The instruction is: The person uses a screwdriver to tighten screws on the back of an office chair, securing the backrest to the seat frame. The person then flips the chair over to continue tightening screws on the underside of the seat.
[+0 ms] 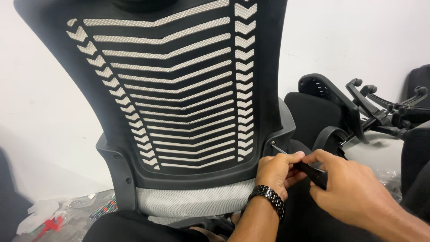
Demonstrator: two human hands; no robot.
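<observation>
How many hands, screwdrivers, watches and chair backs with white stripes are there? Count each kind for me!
Hands: 2 - left hand, right hand
Black-handled screwdriver: 1
Black metal link wristwatch: 1
Black plastic chair back with white mesh stripes: 1
Total: 5

I am holding both hands close together, left hand (pixel 278 169) pinching with its fingertips, right hand (pixel 354 190) curling closed behind it.
</observation>
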